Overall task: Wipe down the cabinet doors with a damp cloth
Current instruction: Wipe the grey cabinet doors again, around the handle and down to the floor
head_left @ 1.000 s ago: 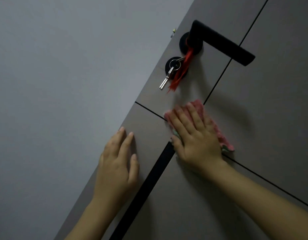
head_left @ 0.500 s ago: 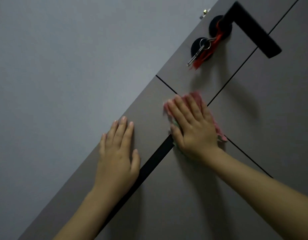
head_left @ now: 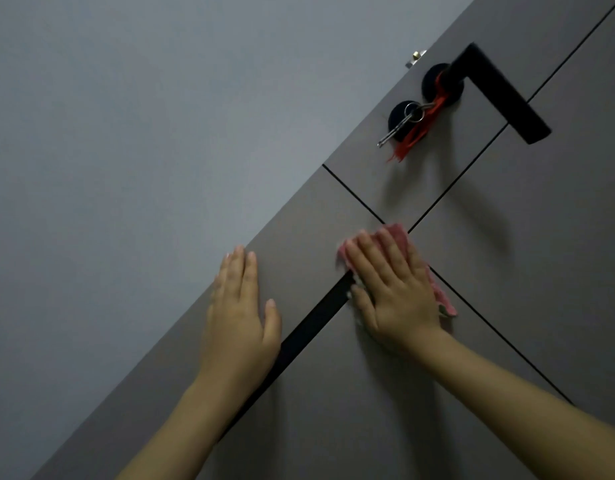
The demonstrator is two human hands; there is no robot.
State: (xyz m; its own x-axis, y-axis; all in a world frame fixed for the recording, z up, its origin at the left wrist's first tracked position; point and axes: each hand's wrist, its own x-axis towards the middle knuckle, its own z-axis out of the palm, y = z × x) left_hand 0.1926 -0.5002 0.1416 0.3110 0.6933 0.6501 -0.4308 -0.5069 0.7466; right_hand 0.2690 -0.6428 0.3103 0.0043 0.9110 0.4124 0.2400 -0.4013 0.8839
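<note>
A grey-brown door (head_left: 541, 271) with thin dark grooves fills the right half of the head view, tilted diagonally. My right hand (head_left: 392, 289) lies flat with straight fingers on a pink cloth (head_left: 441, 296), pressing it against the door where the grooves meet. The cloth shows beyond my fingertips and along the right side of my hand. My left hand (head_left: 240, 313) rests flat on the door near its left edge, fingers straight, holding nothing. A wide black strip (head_left: 309, 327) runs between my two hands.
A black lever handle (head_left: 500, 95) sticks out of the door at the upper right. Below it, keys (head_left: 399, 124) on a ring with a red tassel (head_left: 413, 136) hang from a round black lock. A plain grey wall (head_left: 143, 168) fills the left.
The view has shifted, so the handle sits further right than a second ago. My right hand with the cloth has slid slightly along the door; my left hand stays flat near the edge.
</note>
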